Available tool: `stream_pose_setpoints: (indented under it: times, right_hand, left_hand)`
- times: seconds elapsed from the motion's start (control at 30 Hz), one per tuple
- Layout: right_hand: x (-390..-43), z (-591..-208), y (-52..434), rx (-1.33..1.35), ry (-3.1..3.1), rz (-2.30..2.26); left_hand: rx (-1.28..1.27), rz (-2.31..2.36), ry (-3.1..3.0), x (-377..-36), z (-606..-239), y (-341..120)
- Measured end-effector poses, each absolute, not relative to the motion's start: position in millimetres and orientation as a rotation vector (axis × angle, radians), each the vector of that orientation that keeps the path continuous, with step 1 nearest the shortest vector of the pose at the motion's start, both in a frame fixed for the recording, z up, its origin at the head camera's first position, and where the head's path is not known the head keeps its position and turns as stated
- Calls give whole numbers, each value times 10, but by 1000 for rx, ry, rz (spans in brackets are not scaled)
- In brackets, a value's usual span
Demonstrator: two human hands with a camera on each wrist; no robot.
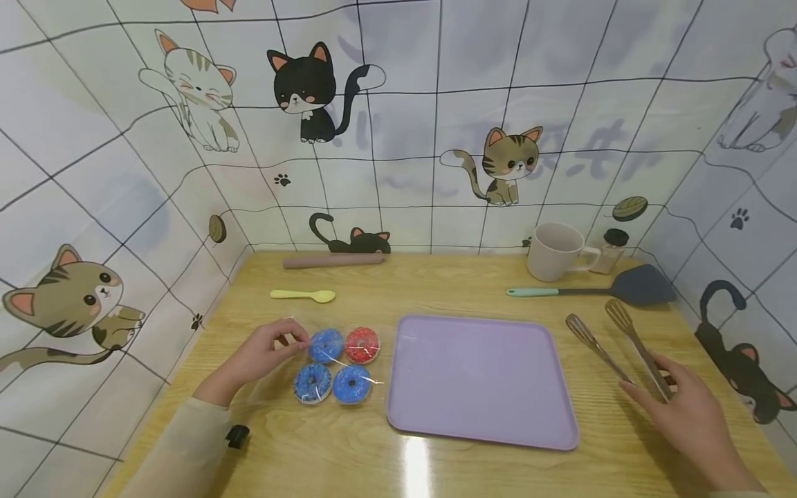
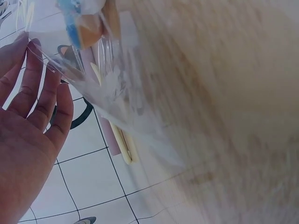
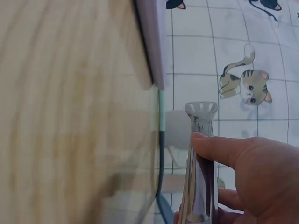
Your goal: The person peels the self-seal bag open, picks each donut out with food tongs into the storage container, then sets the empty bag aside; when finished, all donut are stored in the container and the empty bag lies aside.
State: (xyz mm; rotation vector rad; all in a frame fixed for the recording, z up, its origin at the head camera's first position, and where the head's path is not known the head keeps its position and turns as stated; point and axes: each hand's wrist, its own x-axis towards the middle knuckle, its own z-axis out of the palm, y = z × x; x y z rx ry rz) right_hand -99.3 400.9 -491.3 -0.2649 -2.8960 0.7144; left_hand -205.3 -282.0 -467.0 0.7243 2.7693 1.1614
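A clear plastic pack (image 1: 336, 363) lies on the wooden table, left of a bare purple tray (image 1: 479, 380). It holds three blue-iced donuts (image 1: 326, 344) and a red-iced one (image 1: 362, 344). My left hand (image 1: 292, 344) touches the pack's left edge. In the left wrist view the left hand's fingers (image 2: 32, 93) are fairly straight against the clear plastic pack (image 2: 112, 93). At the right, my right hand (image 1: 660, 391) grips metal tongs (image 1: 607, 346) near their hinge end. The tong tips point away, spread, low over the table. In the right wrist view the thumb (image 3: 243, 172) presses on the tongs (image 3: 201, 158).
Along the back stand a beige mug (image 1: 554, 250), a small shaker (image 1: 613, 249) and a dark spatula with a teal handle (image 1: 623, 287). A rolling pin (image 1: 333, 260) and a yellow spoon (image 1: 305, 295) lie back left. Cat-patterned panels wall in three sides.
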Motion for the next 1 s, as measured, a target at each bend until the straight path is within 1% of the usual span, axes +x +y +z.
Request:
stream_pose_setpoints:
  times: [0.2, 0.37, 0.53, 1.0]
  right_hand:
    - [-1019, -4809, 3744, -68, -2780, 742]
    - [-1032, -4703, 3445, 16, -2781, 745]
    - [-1064, -4630, 3188, 177, -2737, 709]
    - [-1092, -4639, 2506, 598, -2722, 682]
  left_hand:
    - [699, 1148, 2781, -2055, -4696, -2838]
    - [687, 1153, 2775, -2070, -4707, -2845]
    - [688, 1148, 2776, -2082, -4712, -2855]
    - [707, 1154, 2774, -2066, -4695, -2856]
